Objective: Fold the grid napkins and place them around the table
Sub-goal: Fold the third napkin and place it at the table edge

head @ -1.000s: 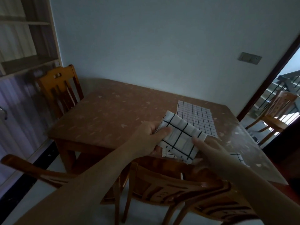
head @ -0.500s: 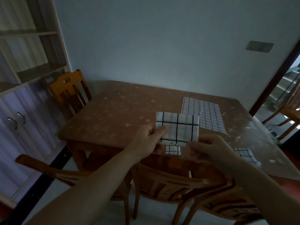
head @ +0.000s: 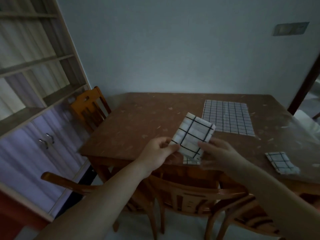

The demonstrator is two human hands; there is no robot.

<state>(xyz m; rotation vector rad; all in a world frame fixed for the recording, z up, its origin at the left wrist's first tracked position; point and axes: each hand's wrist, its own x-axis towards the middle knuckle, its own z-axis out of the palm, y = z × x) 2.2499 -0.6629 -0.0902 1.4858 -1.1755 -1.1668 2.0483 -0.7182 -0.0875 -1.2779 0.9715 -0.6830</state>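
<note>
While standing at the brown speckled wooden table, we are holding a folded white grid napkin above its near edge.
From the head view, our left hand is pinching its lower left corner, our right hand is gripping its right side; an unfolded white grid cloth is lying flat behind, and another folded grid napkin is lying right.

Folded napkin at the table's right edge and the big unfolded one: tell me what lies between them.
In the head view, only bare tabletop lies between the folded napkin and the unfolded napkin.
</note>
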